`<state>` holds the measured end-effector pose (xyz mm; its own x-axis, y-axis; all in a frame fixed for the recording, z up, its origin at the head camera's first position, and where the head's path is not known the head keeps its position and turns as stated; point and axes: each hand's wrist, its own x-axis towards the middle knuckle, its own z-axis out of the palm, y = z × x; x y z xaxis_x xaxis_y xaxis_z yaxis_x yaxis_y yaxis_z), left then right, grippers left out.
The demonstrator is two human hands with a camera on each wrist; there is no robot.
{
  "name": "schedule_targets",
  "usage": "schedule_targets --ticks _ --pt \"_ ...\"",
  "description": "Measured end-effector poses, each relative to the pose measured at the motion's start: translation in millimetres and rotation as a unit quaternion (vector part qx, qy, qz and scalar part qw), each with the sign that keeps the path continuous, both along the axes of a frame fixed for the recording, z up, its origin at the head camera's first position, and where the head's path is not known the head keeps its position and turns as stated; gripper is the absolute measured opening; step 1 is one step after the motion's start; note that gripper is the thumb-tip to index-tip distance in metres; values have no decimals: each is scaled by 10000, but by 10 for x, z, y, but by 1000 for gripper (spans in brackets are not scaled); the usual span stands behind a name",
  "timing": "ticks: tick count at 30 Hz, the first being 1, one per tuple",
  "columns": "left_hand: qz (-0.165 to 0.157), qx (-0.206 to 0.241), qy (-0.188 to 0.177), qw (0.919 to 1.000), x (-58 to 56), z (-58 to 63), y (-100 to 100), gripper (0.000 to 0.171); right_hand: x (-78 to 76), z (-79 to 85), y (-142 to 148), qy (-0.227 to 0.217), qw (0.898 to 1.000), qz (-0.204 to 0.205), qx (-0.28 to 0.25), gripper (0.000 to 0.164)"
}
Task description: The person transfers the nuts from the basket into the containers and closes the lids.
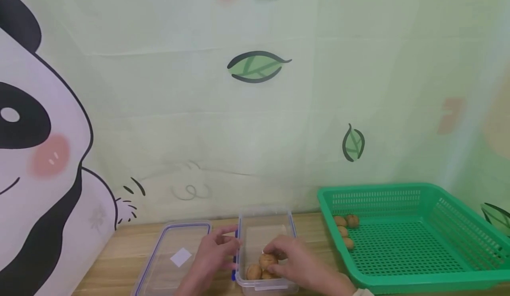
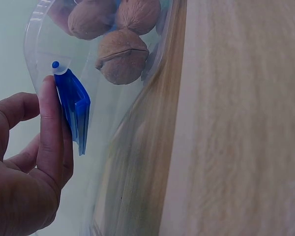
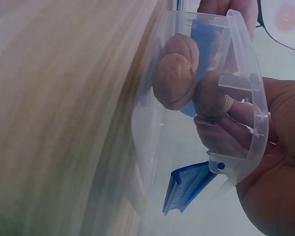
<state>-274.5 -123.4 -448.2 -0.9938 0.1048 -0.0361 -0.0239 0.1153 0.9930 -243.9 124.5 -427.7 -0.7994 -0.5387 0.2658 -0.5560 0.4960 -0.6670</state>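
Note:
A clear plastic box (image 1: 255,230) with blue side latches stands in the middle of the table. My right hand (image 1: 296,260) reaches over its near end and pinches a walnut (image 1: 268,260) between thumb and fingers, just above other walnuts (image 1: 254,272) in the box. In the right wrist view the held walnut (image 3: 211,98) shows through the clear wall, apart from the box floor. My left hand (image 1: 215,252) is at the box's left side, its fingers extended and touching the wall beside a hanging blue latch (image 2: 74,108).
To the right stands a green plastic basket (image 1: 398,282), with several walnuts (image 1: 352,221) along its left side. A clear lid (image 1: 159,267) with a blue seal and a white label lies left of the box. Behind the table hangs a printed cloth (image 1: 279,145).

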Motion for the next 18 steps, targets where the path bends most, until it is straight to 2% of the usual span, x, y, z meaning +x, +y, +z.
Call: schedule_targets --ticks 8,18 --pt "-6 -3 -13 10000 7 -1 -7 59 -9 -21 -23 237 9991 -102 344 23" --pt "-43 6 -84 10000 22 20 -5 58 -2 -36 -50 494 9973 -246 481 23"
